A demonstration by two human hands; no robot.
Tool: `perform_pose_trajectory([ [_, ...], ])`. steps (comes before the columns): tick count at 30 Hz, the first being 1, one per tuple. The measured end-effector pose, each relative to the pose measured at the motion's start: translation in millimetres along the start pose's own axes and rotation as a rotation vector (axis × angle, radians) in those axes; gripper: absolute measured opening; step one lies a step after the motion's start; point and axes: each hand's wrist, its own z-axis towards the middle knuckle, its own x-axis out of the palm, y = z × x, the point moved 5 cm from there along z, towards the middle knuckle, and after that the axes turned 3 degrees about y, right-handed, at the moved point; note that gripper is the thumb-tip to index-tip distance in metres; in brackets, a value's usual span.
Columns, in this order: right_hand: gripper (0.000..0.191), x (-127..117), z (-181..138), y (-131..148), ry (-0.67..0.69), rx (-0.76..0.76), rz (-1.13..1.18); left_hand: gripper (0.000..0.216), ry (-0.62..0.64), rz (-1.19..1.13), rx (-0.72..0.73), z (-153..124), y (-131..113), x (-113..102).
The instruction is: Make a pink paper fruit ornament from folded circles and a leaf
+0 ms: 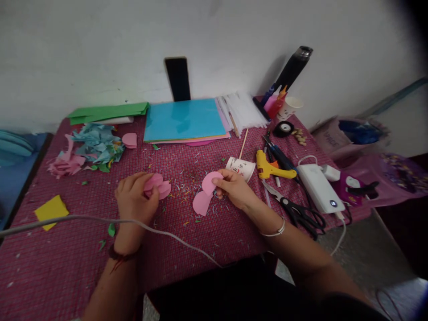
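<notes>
My left hand (135,198) is closed round a small stack of pink paper petals (159,186) just above the red checked tablecloth (187,240). My right hand (234,187) pinches a single pink petal (210,182) by its edge and holds it upright. Another pink petal (201,203) lies on the cloth right below it. A white cable (100,219) runs across in front of my left wrist.
A paper cup (241,167) lies tipped by my right hand, with a yellow glue gun (271,167), scissors (297,211) and a white power bank (319,187) to the right. Coloured paper sheets (183,119) lie at the back, paper scraps (93,147) at the left, a yellow square (51,210) near the left edge.
</notes>
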Motion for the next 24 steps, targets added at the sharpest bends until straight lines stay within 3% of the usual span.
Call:
perform_pose_trajectory([
  [3,0.016,4,-2,1,0.027,-0.001,-0.052,0.021,-0.023,-0.090,0.089,-8,-24,4],
  [8,0.029,13,-5,-1,0.108,0.014,-0.164,0.020,0.121,-0.222,0.285,-27,-69,25],
  [12,0.036,18,-6,-3,0.177,-0.001,-0.300,0.021,0.161,-0.241,0.366,-33,-90,33],
  [15,0.035,17,-6,1,0.172,-0.076,-0.447,0.014,0.087,-0.252,0.321,-29,-87,27],
  [19,0.029,16,-8,10,0.157,-0.225,-0.679,0.012,-0.132,-0.240,0.138,-20,-59,11],
  [24,0.044,32,-17,12,0.372,-0.385,-1.147,0.010,-0.205,-0.222,0.035,-14,-37,5],
])
